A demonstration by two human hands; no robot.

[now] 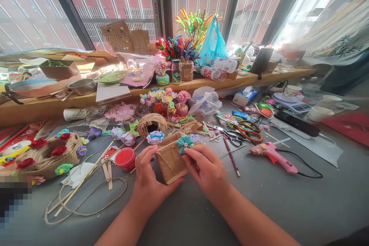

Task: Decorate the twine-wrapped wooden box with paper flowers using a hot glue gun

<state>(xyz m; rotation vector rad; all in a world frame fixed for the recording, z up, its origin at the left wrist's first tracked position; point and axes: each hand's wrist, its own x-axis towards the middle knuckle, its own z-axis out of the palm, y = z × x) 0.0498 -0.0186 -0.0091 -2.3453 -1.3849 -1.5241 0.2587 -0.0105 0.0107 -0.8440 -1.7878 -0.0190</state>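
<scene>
In the middle of the head view, a small twine-wrapped box (171,161) is tilted in my left hand (148,177), whose fingers and thumb wrap its left side and bottom. My right hand (206,167) pinches a teal flower (185,144) with a pale centre at the box's upper right corner. Whether the flower touches the box there I cannot tell. A loose strand of twine runs across the box's front. Behind the box are a blue-and-white paper flower (155,137) and a coil of twine (152,125).
At right lie a pink glue gun (273,156) with a black cord, a pencil (231,156) and scissors (233,137). To the left are a red tub (125,159), wooden sticks (110,175) and a twine-wrapped basket (54,155) with flowers. A cluttered shelf (173,88) runs along the windows.
</scene>
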